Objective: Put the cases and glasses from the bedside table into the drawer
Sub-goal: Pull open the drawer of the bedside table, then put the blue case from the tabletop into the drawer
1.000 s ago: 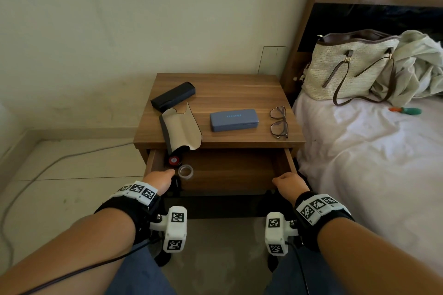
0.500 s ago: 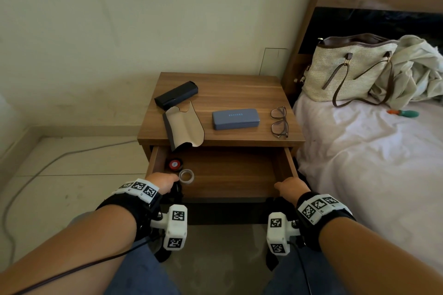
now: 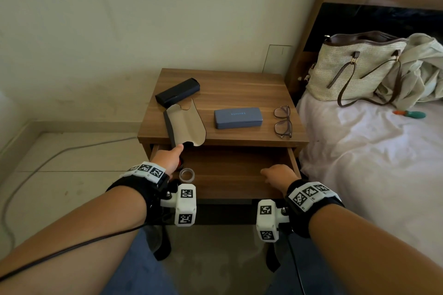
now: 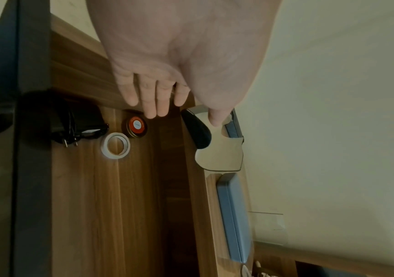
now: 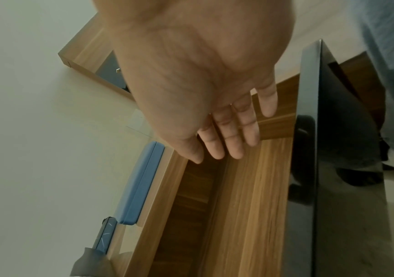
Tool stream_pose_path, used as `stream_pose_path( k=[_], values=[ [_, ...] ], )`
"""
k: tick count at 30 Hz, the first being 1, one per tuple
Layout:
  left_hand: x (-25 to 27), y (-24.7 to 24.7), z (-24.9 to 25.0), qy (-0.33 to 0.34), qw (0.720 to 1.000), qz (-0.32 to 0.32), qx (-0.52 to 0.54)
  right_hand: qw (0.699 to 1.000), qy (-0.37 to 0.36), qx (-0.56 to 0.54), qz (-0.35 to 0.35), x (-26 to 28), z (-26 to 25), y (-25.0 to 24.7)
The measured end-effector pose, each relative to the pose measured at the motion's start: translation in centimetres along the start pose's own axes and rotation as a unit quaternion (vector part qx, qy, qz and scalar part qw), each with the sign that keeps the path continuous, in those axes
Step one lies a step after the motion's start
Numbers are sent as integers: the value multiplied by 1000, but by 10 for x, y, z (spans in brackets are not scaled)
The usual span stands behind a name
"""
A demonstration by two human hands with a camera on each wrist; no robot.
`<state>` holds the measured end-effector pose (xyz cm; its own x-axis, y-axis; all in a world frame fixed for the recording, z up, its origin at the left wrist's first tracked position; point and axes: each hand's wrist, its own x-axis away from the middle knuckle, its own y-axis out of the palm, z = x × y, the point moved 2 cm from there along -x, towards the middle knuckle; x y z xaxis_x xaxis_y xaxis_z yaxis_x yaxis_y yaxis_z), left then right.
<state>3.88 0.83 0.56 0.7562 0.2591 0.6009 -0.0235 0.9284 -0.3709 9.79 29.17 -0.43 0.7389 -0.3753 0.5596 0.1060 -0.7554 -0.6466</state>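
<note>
The left hand (image 3: 169, 158) reaches up from the open drawer (image 3: 230, 175) with fingers straight and a little apart, and its thumb (image 4: 217, 116) touches the near end of the beige open case (image 3: 185, 124), which hangs a little over the front edge of the bedside table (image 3: 235, 88); the hand does not grip anything. The right hand (image 3: 278, 176) hovers above the right side of the drawer, the fingers (image 5: 233, 142) straight and relaxed, holding nothing. Inside the drawer, at its left side, lie a roll of clear tape (image 3: 187, 175), a small round tin with red lid (image 4: 136, 127) and a black cable with plug (image 4: 77, 129). On the table top the black case (image 3: 177, 92) lies at the far left, just behind the beige one. The blue-grey case (image 3: 237, 118) lies closed in the middle, and the glasses (image 3: 283, 121) lie folded open near the right edge, apart from the blue-grey case. To the right is a bed with white sheet (image 3: 369, 151), and on it stands a woven handbag (image 3: 354, 74) beside a crumpled light cloth (image 3: 422, 72). A grey cable (image 3: 48, 158) runs over the floor at the left.
</note>
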Motion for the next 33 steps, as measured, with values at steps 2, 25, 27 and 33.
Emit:
stream_pose_path(
  k=[2,25,27,33],
  values=[
    [-2,1,3,9,1000,17,8,999,-8,-32,-3,-3,-4,2],
    [-9,101,83,153,973,-171,-20,973,-92,-198,81,-68,-92,-38],
    [-17,105,87,158,975,-158,-6,973,-91,-194,81,-73,-96,-41],
    [-31,108,94,155,978,-140,-14,977,-86,-183,66,-85,-98,-39]
  ],
)
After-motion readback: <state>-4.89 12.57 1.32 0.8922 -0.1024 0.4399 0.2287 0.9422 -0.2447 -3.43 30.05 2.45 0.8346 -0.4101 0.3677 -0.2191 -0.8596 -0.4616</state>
